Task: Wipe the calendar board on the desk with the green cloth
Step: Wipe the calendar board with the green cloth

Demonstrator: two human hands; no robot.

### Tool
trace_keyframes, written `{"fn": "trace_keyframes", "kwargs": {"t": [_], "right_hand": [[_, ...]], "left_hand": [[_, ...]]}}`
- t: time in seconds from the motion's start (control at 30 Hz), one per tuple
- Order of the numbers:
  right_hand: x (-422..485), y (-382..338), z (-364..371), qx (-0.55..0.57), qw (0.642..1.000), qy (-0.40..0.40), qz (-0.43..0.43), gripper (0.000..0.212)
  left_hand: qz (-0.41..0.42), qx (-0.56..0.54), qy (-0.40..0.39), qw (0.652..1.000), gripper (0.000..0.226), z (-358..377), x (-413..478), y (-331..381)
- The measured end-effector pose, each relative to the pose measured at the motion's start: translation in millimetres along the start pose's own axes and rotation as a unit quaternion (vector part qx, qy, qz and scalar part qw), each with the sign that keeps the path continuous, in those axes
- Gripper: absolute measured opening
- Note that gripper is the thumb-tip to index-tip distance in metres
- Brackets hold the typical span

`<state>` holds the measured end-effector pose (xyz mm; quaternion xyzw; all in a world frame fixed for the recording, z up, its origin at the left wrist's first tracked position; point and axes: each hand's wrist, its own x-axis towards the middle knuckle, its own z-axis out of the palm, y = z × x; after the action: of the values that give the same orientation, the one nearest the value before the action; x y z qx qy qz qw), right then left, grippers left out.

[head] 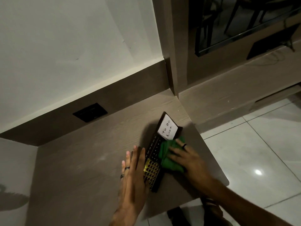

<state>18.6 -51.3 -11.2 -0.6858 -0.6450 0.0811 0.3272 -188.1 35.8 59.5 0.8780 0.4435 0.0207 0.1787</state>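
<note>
A dark calendar board (154,150) lies flat near the desk's right edge, with gold month and number markings, a gold grid at its near end and a white "To do List" note (167,128) at its far end. My right hand (187,158) presses a bunched green cloth (167,158) against the board's right side, fingers spread over the cloth. My left hand (134,170) lies flat with fingers extended along the board's left edge, touching it and covering part of the grid.
The grey-brown wooden desk (91,157) meets a wall with a black socket plate (90,112) at the back left. Its right edge drops to a glossy tiled floor (254,152). A dark-glass cabinet (244,25) stands at the back right.
</note>
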Motion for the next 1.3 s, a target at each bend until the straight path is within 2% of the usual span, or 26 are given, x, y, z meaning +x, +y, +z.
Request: {"fn": "trace_keyframes", "kwargs": {"t": [0.07,0.13,0.23,0.37,0.43,0.5,0.53,0.57,0.63,0.67,0.77,0.8,0.83,0.9,0.97,1.0,1.07,1.1,1.13,1.17,1.23,1.3], "right_hand": [[2.8,5.3,-12.4,-0.006,0.998,-0.003,0.064,0.060],[0.5,-0.9,-14.6,-0.009,0.997,-0.030,0.075,0.063],[-2.9,-10.1,-16.1,-0.001,0.996,-0.041,0.079,0.067],[-5.8,-20.0,-16.1,0.030,0.994,-0.012,0.101,0.071],[-8.4,-35.3,-10.6,0.060,0.996,-0.005,0.065,0.071],[-9.7,-58.3,-1.6,0.075,0.996,-0.026,-0.034,0.067],[-9.5,-69.4,3.9,0.068,0.992,-0.044,-0.092,0.066],[-6.6,-76.7,6.4,0.053,0.987,-0.055,-0.141,0.066],[6.8,-73.9,0.3,0.007,0.984,-0.040,-0.174,0.063],[14.4,-65.7,-5.6,-0.012,0.989,-0.023,-0.146,0.059],[26.2,-47.2,-20.9,-0.025,0.999,0.017,0.024,0.062],[24.0,-53.3,-19.9,-0.029,0.999,0.016,0.035,0.065],[19.4,-62.6,-13.9,-0.032,0.999,0.008,0.002,0.065],[7.0,-86.3,0.2,-0.011,0.993,-0.039,-0.108,0.059],[9.9,-88.5,-2.6,-0.002,0.988,-0.050,-0.147,0.054],[17.0,-80.0,-7.6,-0.015,0.990,-0.038,-0.132,0.054],[29.7,-59.3,-18.5,-0.034,0.999,0.006,-0.020,0.058],[33.5,-54.9,-21.8,-0.030,0.999,0.020,0.037,0.061],[33.4,-57.6,-21.4,-0.028,0.998,0.024,0.057,0.062],[30.0,-65.1,-16.0,-0.026,0.999,0.025,0.035,0.062],[14.2,-87.7,2.9,-0.008,0.996,-0.010,-0.086,0.062],[7.9,-93.9,10.0,0.009,0.985,-0.062,-0.159,0.067]], "left_hand": [[-0.005,0.030,0.005,1.000,0.125,-3.0,0.9,1.7],[-0.033,0.029,0.013,0.999,0.122,-5.4,-1.9,-0.8],[-0.100,-0.049,0.030,0.993,0.121,-2.3,-11.7,-8.7],[-0.090,-0.105,0.045,0.989,0.111,4.5,-19.3,-9.6],[-0.085,-0.138,0.049,0.986,0.101,6.1,-18.5,-9.6],[-0.071,-0.165,0.017,0.983,0.080,9.3,-21.5,-9.3],[-0.059,-0.191,0.028,0.979,0.068,6.6,-24.7,-9.1],[-0.069,-0.186,0.048,0.979,0.063,7.0,-26.5,-11.4],[-0.038,-0.204,0.051,0.977,0.075,5.0,-27.2,-10.6],[-0.030,-0.181,0.056,0.982,0.081,8.0,-27.1,-11.5],[-0.055,-0.195,0.038,0.979,0.093,5.3,-21.2,-11.1],[-0.054,-0.199,0.034,0.978,0.092,4.1,-19.6,-8.9],[-0.052,-0.196,0.044,0.978,0.083,3.4,-19.9,-4.6],[-0.053,-0.216,0.070,0.972,0.055,4.5,-22.2,-1.5],[-0.077,-0.282,0.061,0.954,0.052,4.5,-23.8,-1.2],[-0.087,-0.273,0.047,0.957,0.056,3.5,-23.0,-2.7],[-0.065,-0.184,0.033,0.980,0.081,4.8,-23.4,-8.8],[-0.058,-0.166,0.036,0.984,0.088,5.1,-22.8,-10.2],[-0.059,-0.167,0.034,0.984,0.089,3.7,-22.4,-9.8],[-0.053,-0.176,0.032,0.982,0.083,4.0,-21.9,-7.7],[-0.046,-0.198,0.036,0.978,0.061,3.5,-21.4,-6.1],[-0.062,-0.215,0.045,0.974,0.056,2.8,-21.0,-6.3]]}}
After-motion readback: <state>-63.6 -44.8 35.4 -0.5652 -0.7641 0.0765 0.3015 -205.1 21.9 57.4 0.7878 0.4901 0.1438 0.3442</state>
